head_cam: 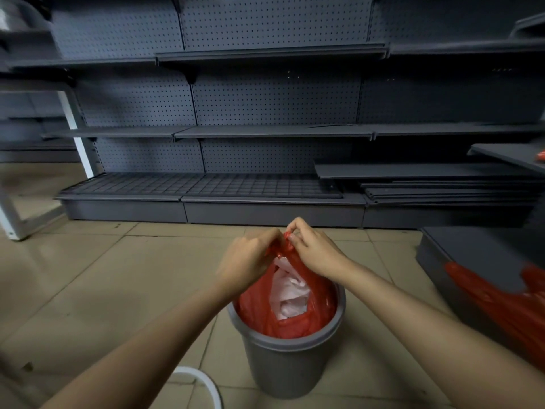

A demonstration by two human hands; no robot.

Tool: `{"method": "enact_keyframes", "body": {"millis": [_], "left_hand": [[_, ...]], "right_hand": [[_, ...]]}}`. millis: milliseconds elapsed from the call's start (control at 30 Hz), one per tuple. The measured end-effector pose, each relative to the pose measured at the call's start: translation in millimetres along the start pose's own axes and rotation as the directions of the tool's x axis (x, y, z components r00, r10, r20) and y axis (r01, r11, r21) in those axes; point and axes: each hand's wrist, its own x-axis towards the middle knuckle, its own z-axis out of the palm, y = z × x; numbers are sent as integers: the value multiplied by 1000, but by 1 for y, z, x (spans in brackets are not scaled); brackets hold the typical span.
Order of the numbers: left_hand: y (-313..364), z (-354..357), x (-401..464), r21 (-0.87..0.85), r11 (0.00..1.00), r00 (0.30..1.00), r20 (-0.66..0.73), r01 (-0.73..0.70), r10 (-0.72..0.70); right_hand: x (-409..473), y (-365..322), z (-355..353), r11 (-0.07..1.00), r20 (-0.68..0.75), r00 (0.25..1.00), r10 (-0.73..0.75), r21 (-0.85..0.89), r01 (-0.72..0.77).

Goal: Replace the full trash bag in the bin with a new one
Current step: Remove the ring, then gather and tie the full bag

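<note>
Big grey shelves stand behind the grey bin, which sits on the tan floor. Right of the bin, another red bag lies on a dark low shelf part. Inside the bin is the full red trash bag with white stuff in it. Above the bin, my left hand and my right hand pinch the top of the bag, with my fingers curled on the red plastic and pulling it up together

Two hands, two red bags, one grey bin, one white ring.
</note>
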Motion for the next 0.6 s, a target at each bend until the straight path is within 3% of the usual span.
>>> {"method": "enact_keyframes", "body": {"millis": [167,300,433,600], "left_hand": [[0,7,-3,198,959,979,32,-203,200],[6,11,0,261,959,994,45,-111,103],[6,15,2,242,970,993,114,-10,-19],[2,15,5,176,983,977,194,50,-84]], "right_hand": [[-1,-2,0,1000,-33,999,24,12,-23],[0,0,-1,997,-81,994,68,29,-66],[-4,-1,-3,999,-17,999,48,2,-48],[-11,-1,-5,952,99,985,-144,-257,166]]}}
